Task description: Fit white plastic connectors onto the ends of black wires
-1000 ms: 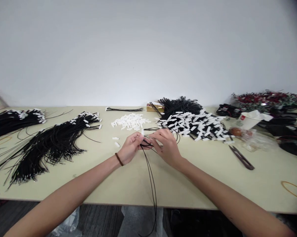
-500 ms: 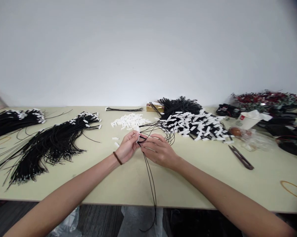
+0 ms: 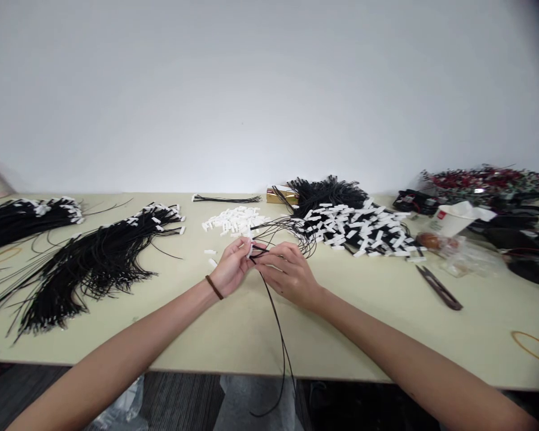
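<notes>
At the middle of the table, my left hand (image 3: pixel 234 263) pinches a small white plastic connector (image 3: pixel 250 236). Close against it, my right hand (image 3: pixel 291 275) has its fingers closed on thin black wires (image 3: pixel 274 311) at the connector. Some of these wires loop out behind the fingers, while others hang down past the table's front edge. The exact fit of wires and connector is hidden by my fingertips. Just beyond lies a heap of loose white connectors (image 3: pixel 235 219), with a couple of strays near my left hand.
Bundles of black wires with white ends (image 3: pixel 103 257) lie at left. A pile of wired connectors (image 3: pixel 363 227) sits right of centre, beside a gold box (image 3: pixel 282 195). Thread snips (image 3: pixel 439 288), a paper cup (image 3: pixel 451 220), a plastic bag (image 3: pixel 469 257) and a rubber band (image 3: pixel 533 348) are at right.
My right hand has shifted slightly, its fingers closer together around the wires. The hanging wires have swung a little to the right. My left hand keeps its place.
</notes>
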The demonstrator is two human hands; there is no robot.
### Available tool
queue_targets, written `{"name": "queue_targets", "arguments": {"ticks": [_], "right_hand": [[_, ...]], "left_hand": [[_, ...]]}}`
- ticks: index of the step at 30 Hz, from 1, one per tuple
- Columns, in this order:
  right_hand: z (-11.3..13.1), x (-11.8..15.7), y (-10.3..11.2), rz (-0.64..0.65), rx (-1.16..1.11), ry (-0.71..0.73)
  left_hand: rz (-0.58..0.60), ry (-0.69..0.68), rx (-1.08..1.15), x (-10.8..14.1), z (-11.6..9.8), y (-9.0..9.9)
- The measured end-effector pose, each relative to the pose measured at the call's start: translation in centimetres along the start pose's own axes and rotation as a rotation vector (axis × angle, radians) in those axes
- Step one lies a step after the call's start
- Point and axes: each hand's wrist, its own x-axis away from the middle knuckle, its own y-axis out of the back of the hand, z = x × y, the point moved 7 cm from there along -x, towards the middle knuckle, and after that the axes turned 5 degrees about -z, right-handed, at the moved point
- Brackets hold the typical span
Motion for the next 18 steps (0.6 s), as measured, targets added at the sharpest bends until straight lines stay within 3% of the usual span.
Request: {"name": "queue_targets", "arguments": {"ticks": [7, 12, 15, 18], "right_hand": [[0.0, 0.0, -0.2, 0.039, 0.012, 0.041], [-0.4, -0.1, 0.0, 0.019, -0.048, -0.009], [-0.9, -0.6, 0.6, -0.003, -0.208, -0.149], [-2.8, -1.1, 1.5, -0.041, -0.476, -0.469]], "left_hand": [[-0.006, 0.000, -0.009, -0.1, 0.1, 0.2], [-0.004, -0.003, 0.004, -0.2, 0.0, 0.3], [-0.013, -0.004, -0.001, -0.3, 0.0, 0.4], [-0.020, 0.004, -0.031, -0.3, 0.1, 0.5]]}}
